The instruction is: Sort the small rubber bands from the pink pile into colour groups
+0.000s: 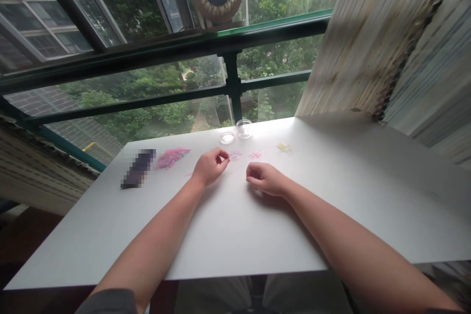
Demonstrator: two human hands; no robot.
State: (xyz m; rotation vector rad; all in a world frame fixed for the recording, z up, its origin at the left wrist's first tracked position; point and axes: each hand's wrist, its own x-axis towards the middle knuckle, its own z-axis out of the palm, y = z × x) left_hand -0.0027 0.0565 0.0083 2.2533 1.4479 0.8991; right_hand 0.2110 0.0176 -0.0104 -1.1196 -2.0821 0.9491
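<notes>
toward the far edge of the table (206,250), the pale purple pile (235,156) lies just right of the nearer left hand (210,168), fingertips drawn close; right hand (267,179) curled; whether either grip pinches anything, i cannot tell.

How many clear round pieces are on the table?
2: a flat one just beyond the left hand, and a taller one to its right and slightly farther back. Any stacked inside the taller one would be hard to make out.
</notes>
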